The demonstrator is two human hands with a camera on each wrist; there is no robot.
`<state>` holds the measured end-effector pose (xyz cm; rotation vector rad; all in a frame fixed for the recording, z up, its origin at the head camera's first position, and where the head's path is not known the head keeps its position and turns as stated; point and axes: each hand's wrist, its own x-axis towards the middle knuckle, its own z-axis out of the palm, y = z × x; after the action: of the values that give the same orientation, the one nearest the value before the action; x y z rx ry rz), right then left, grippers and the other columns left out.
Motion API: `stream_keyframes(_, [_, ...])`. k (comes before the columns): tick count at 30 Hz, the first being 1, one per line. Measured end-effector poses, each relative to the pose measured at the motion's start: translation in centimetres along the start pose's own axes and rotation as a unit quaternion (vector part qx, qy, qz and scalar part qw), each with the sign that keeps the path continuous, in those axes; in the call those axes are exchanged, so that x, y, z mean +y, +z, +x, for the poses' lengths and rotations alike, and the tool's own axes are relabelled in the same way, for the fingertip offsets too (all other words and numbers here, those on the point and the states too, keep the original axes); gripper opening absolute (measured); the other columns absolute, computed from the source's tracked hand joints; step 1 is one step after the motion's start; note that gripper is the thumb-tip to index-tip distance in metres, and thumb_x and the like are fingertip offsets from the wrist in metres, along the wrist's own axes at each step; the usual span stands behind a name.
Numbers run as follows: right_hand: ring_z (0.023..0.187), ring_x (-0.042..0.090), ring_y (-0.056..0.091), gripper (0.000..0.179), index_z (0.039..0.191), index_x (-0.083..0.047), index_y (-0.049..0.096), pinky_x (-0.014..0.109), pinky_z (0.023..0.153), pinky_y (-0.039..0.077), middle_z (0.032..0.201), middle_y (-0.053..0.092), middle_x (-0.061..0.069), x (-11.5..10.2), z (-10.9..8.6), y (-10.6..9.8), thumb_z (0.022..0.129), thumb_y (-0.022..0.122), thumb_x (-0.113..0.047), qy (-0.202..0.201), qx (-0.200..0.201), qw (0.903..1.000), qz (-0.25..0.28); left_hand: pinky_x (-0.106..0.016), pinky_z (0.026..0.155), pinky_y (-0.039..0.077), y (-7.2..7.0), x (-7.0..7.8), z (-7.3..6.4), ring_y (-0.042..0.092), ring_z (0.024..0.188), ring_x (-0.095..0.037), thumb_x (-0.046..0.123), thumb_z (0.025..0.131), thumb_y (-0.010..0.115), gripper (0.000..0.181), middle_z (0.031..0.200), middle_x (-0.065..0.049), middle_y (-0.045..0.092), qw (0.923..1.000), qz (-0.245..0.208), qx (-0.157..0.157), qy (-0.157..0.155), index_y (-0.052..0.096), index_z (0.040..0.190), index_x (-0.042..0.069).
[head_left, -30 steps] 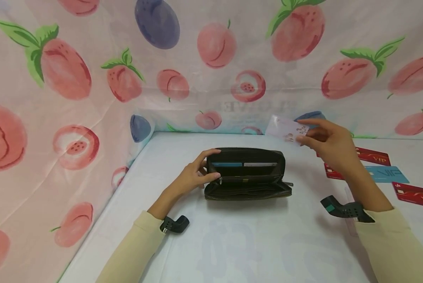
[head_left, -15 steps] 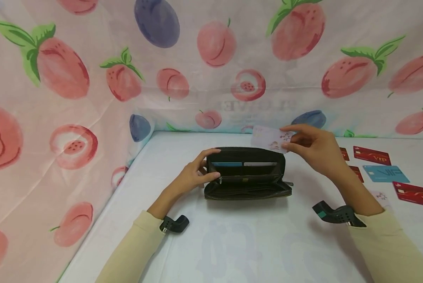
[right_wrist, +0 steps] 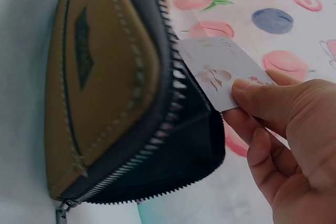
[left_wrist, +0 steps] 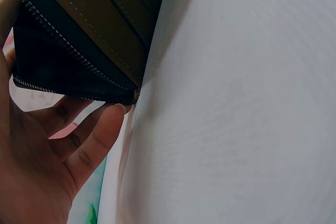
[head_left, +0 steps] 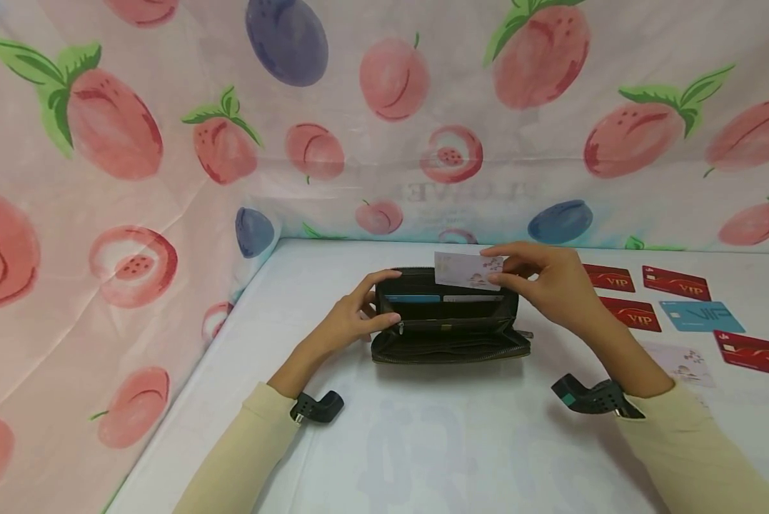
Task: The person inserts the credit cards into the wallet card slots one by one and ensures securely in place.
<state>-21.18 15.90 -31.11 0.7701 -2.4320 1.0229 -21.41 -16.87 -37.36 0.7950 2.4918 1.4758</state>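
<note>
A dark zip-around wallet (head_left: 448, 350) lies unzipped on the white table, its mouth facing me; brown panels show on its outside in the left wrist view. My left hand (head_left: 348, 318) holds its left end, thumb on the middle divider and index finger on the back rim. Inside the back part, a blue card (head_left: 413, 299) and a whitish card (head_left: 474, 298) sit side by side in slots. My right hand (head_left: 548, 282) pinches a pale floral card (head_left: 464, 271) by its right end, just above the slots. Whether this card touches the wallet I cannot tell.
To the right on the table lie several red VIP cards (head_left: 676, 283), a blue VIP card (head_left: 702, 316) and a pale floral card (head_left: 686, 365) partly under my right forearm. A fruit-print cloth (head_left: 358, 164) hangs behind and at the left.
My right hand has brought the pale card left and down, from beyond the wallet's right end to over its back part. The left hand and wallet have stayed still.
</note>
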Motion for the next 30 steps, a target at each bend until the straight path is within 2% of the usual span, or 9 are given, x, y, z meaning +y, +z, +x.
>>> stream_keyframes(4, [0.066,0.010,0.062,0.038,0.113,-0.018,0.072,0.021,0.058,0.049,0.077,0.068,-0.003,-0.1,0.2,0.5,0.078,0.079,-0.004,-0.034,0.001,0.9994,-0.005,-0.039,0.056,0.049,-0.1,0.0,0.0,0.065,0.079,-0.019,0.039,0.091,0.065,0.062,0.092,-0.004,0.063,1.0000,0.003,0.001,0.002,0.030,0.142,0.049])
stream_keyframes(9, [0.067,0.008,0.061,0.041,0.111,-0.018,0.073,0.025,0.062,0.053,0.077,0.068,-0.004,-0.3,0.2,1.0,0.076,0.078,0.003,-0.053,0.007,0.9985,-0.004,-0.040,0.056,0.049,-0.2,0.1,-0.1,0.065,0.079,-0.020,0.038,0.091,0.065,0.062,0.093,-0.004,0.063,1.0000,0.000,0.001,0.002,0.031,0.141,0.049])
stream_keyframes(19, [0.069,0.007,0.057,0.045,0.111,-0.016,0.073,0.019,0.064,0.050,0.088,0.068,-0.002,-0.6,0.4,1.7,0.075,0.076,0.010,-0.103,0.007,0.9947,-0.007,-0.042,0.056,0.051,-0.2,0.3,-0.1,0.065,0.077,-0.020,0.035,0.091,0.067,0.063,0.090,-0.006,0.061,1.0000,-0.008,0.002,-0.004,0.031,0.141,0.050])
stream_keyframes(25, [0.067,0.008,0.055,0.043,0.110,-0.016,0.074,0.025,0.058,0.050,0.086,0.068,-0.001,-0.9,0.6,2.2,0.075,0.076,0.009,-0.108,-0.001,0.9940,-0.016,-0.040,0.056,0.051,-0.1,0.2,-0.2,0.065,0.077,-0.018,0.034,0.091,0.066,0.063,0.089,-0.007,0.061,1.0000,-0.006,0.001,-0.006,0.031,0.141,0.050])
stream_keyframes(30, [0.070,0.008,0.057,0.041,0.112,-0.016,0.073,0.027,0.059,0.051,0.096,0.070,0.000,-1.2,1.1,2.5,0.077,0.076,0.007,-0.109,-0.014,0.9937,-0.021,-0.040,0.057,0.051,0.0,0.3,-0.2,0.065,0.077,-0.018,0.036,0.091,0.066,0.063,0.088,-0.007,0.060,1.0000,-0.002,0.003,-0.004,0.030,0.141,0.050])
